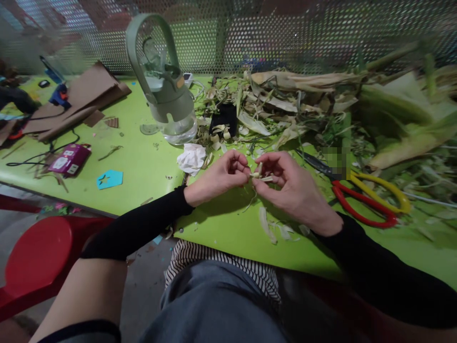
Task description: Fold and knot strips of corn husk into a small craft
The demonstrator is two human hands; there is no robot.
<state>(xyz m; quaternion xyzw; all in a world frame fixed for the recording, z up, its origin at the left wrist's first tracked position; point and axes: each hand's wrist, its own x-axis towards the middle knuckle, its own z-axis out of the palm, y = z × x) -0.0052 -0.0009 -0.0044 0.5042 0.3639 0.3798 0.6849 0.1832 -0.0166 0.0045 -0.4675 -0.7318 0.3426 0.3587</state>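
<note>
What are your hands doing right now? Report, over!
Left hand and right hand both pinching one small pale husk strip above the green table. Scissors lying just right of them, untouched. Husk scraps underneath.

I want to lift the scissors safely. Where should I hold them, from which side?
Probably the red and yellow handle loops of the scissors, from the right: they lie flat on the table beside the right hand, which with the left hand pinches a husk piece; the blades point away left.
</note>
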